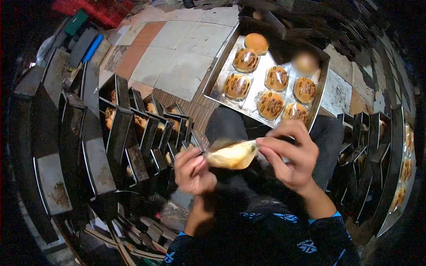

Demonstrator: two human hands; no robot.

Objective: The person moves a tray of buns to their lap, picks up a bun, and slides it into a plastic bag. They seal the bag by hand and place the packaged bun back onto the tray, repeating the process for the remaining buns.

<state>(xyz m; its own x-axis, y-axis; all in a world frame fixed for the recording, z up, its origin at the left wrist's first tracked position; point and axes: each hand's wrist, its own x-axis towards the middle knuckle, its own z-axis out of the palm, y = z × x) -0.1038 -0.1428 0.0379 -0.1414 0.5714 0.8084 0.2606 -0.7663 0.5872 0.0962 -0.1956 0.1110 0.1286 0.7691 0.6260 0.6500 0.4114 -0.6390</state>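
Observation:
Above my lap, a pale bun (231, 156) in a clear plastic wrapper is stretched between my two hands. My left hand (193, 170) is closed on the wrapper's left end. At the other end, the fingertips of my right hand (293, 153) pinch the plastic where a dark printed patch shows. Just beyond the hands is a metal tray (212, 86), resting at my knees. Several round buns in printed wrappers, such as the wrapped bun (270, 105), lie in it. An unwrapped-looking bun (256, 43) sits at its far left, and another bun (305, 63) at the far right is blurred.
Stacked dark metal trays (142, 128) with buns inside stand close on my left. More stacked trays (361, 142) rise on my right, one tilted with wrapped buns (406, 164). Wooden sticks (117, 241) lie at lower left. A red crate (104, 11) stands on the tiled floor (179, 55).

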